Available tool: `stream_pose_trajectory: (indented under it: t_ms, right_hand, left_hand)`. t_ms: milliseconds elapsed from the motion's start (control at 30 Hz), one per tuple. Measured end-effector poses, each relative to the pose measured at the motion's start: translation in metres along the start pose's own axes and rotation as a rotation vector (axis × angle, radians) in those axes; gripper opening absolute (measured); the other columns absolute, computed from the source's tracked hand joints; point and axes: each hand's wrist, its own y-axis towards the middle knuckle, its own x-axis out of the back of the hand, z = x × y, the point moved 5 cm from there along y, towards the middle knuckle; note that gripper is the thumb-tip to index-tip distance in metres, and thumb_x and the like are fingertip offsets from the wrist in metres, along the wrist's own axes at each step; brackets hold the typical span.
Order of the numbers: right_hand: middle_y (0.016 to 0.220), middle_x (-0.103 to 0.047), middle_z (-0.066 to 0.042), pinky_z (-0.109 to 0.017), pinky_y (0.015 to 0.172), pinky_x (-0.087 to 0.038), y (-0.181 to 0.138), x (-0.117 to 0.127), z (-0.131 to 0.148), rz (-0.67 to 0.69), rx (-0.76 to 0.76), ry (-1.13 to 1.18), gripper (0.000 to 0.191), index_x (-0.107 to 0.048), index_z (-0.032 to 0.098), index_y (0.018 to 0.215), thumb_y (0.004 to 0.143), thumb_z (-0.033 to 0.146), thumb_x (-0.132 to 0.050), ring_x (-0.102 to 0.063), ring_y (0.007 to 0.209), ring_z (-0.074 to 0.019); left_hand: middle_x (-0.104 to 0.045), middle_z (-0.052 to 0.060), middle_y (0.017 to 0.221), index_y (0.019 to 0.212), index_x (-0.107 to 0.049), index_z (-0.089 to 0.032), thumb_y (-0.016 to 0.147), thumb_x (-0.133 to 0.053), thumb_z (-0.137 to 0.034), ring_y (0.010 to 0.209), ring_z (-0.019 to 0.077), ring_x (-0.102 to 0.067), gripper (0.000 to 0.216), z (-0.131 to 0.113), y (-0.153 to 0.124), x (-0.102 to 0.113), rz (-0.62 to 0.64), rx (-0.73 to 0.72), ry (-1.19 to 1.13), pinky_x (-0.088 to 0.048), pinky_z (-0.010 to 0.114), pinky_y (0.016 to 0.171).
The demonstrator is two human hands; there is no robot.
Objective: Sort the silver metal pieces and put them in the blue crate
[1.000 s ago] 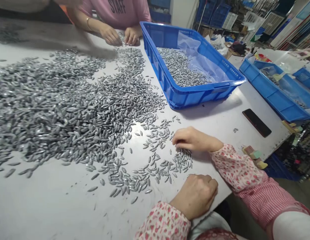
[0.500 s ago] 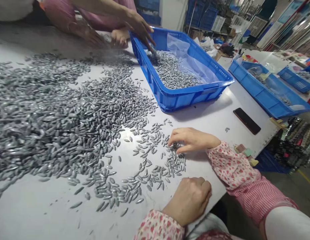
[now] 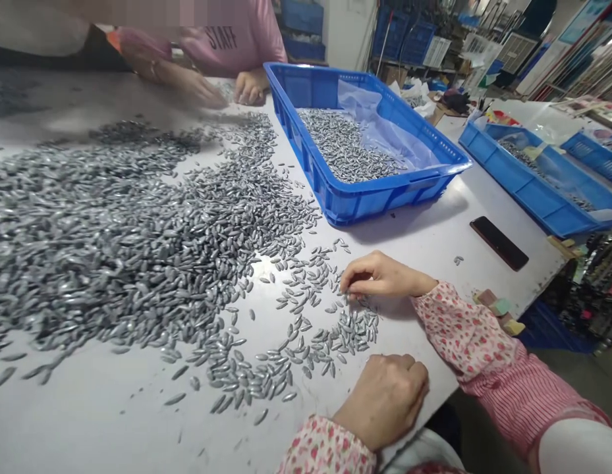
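Glossy silvery seed-shaped pieces (image 3: 310,336), perhaps metal, at the right hand (image 3: 385,276)

Smooth matt worktop (image 3: 112,421); beyond the hand, a blue plastic crate (image 3: 369,204) with a thin plastic liner (image 3: 379,125); near it, a printed cloth sleeve (image 3: 464,336).

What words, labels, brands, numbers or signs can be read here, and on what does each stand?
"STAFF": dark capitals on the chest of a co-worker's pink short-sleeved T-shirt.
Blue rectangular wall signs in the far background: too small and blurred to read.

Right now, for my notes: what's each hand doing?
Left hand: closed on the table, nothing visible held.
Right hand: curled at grey seed-shaped pieces; cannot tell if holding any.
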Motion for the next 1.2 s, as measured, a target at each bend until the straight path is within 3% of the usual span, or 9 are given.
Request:
stream_pose_trajectory:
  t_ms: [167,267,367,500,667,800,933,1133,1200]
  right_hand:
    - [0.089,-0.072,-0.005,-0.025,0.07,-0.051,0.0,-0.004,0.0,0.125,0.043,-0.126,0.015,-0.07,0.012,0.099,0.087,0.014,-0.062,-0.065,0.073,-0.0116]
    - [0.096,-0.071,-0.006,-0.027,0.075,-0.049,0.014,0.002,0.003,0.068,0.086,-0.292,0.014,-0.07,0.014,0.099,0.087,0.021,-0.066,-0.063,0.08,-0.0133]
    - [0.104,-0.069,-0.007,-0.033,0.087,-0.048,0.045,0.01,0.004,-0.055,0.072,-0.458,0.018,-0.066,0.016,0.105,0.089,0.023,-0.064,-0.062,0.094,-0.0176]
    - [0.125,-0.057,-0.015,-0.046,0.1,-0.041,0.106,0.006,-0.005,-0.14,-0.102,-0.689,0.042,-0.055,0.016,0.127,0.091,0.036,-0.062,-0.051,0.117,-0.0283]
    - [0.127,-0.046,-0.018,-0.05,0.095,-0.042,0.163,-0.019,-0.013,-0.184,-0.245,-0.761,0.074,-0.046,0.02,0.137,0.077,0.053,-0.073,-0.045,0.118,-0.0362]
    - [0.117,-0.049,-0.01,-0.034,0.083,-0.044,0.168,-0.045,-0.002,0.036,-0.048,-0.696,0.042,-0.059,0.022,0.12,0.079,0.027,-0.071,-0.052,0.098,-0.0224]
    - [0.094,-0.058,-0.006,-0.029,0.078,-0.043,0.15,-0.051,0.01,0.225,0.079,-0.611,0.018,-0.065,0.015,0.09,0.076,0.004,-0.063,-0.054,0.085,-0.016]
    - [0.082,-0.059,0.0,-0.025,0.064,-0.053,0.11,-0.01,0.014,0.04,-0.078,0.221,0.009,-0.06,0.015,0.089,0.081,0.016,-0.064,-0.059,0.071,-0.0101]
    - [0.084,-0.06,-0.001,-0.025,0.065,-0.057,0.091,0.003,0.016,-0.04,-0.093,0.371,0.008,-0.06,0.014,0.088,0.081,0.015,-0.063,-0.062,0.074,-0.0103]
  left_hand:
    - [-0.065,0.001,0.082,0.089,-0.055,-0.019,0.096,-0.051,-0.026,0.068,0.0176,-0.06,0.011,0.001,-0.001,-0.002,0.002,0.001,-0.003,-0.037,0.029,0.057]
    - [-0.065,0.0,0.083,0.089,-0.055,-0.019,0.096,-0.051,-0.026,0.069,0.0172,-0.06,0.01,0.002,-0.001,-0.004,-0.005,0.0,-0.01,-0.038,0.029,0.057]
    - [-0.065,-0.001,0.083,0.089,-0.054,-0.02,0.096,-0.05,-0.026,0.069,0.0162,-0.06,0.01,0.002,-0.002,-0.005,-0.018,-0.008,-0.023,-0.038,0.03,0.057]
    - [-0.065,-0.001,0.082,0.087,-0.054,-0.02,0.094,-0.052,-0.027,0.067,0.0156,-0.06,0.01,0.001,-0.003,-0.005,-0.049,-0.009,-0.006,-0.036,0.031,0.055]
    - [-0.065,-0.002,0.072,0.074,-0.049,-0.019,0.091,-0.055,-0.028,0.063,0.0147,-0.06,0.02,0.002,-0.003,-0.012,-0.046,-0.026,0.023,-0.034,0.03,0.055]
    - [-0.066,-0.002,0.077,0.078,-0.051,-0.019,0.091,-0.056,-0.029,0.065,0.0153,-0.062,0.017,0.003,-0.002,-0.01,-0.053,-0.027,0.011,-0.035,0.03,0.055]
    - [-0.067,0.0,0.083,0.087,-0.053,-0.019,0.092,-0.056,-0.03,0.068,0.0163,-0.062,0.012,0.002,-0.002,-0.004,-0.058,-0.011,-0.012,-0.038,0.028,0.056]
    - [-0.067,0.001,0.085,0.088,-0.054,-0.018,0.093,-0.054,-0.027,0.07,0.0173,-0.062,0.01,-0.001,-0.002,-0.002,-0.043,-0.007,-0.005,-0.041,0.029,0.058]
    - [-0.067,0.001,0.085,0.088,-0.054,-0.018,0.093,-0.054,-0.027,0.07,0.0173,-0.062,0.01,0.0,-0.001,-0.002,-0.032,-0.006,-0.002,-0.04,0.029,0.057]
